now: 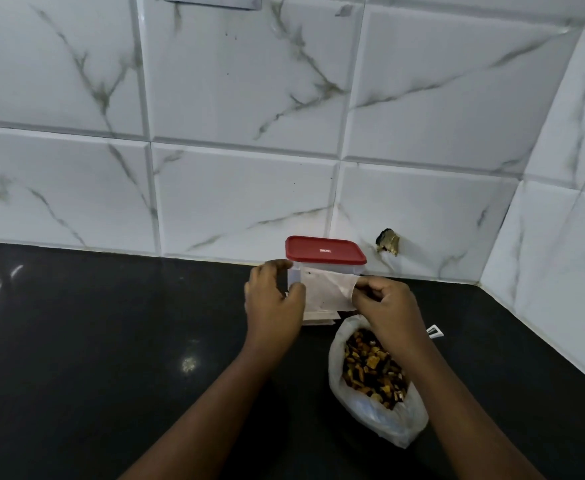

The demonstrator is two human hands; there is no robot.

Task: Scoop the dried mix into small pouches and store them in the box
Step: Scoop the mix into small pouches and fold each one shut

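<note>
A small white pouch (325, 291) is held up between my two hands, just in front of the box. My left hand (273, 299) pinches its left edge and my right hand (384, 306) pinches its right edge. Behind it stands a clear plastic box with a red lid (325, 250), lid on, against the wall. More white pouches (319, 318) lie stacked on the counter under the held one. An open clear plastic bag of brown and yellow dried mix (370, 368) lies on the black counter below my right hand.
The black counter (111, 341) runs to a white marbled tile wall at the back and right. A small white object (435, 331) lies right of the bag. There is a broken hole in the tile (388, 241) near the box.
</note>
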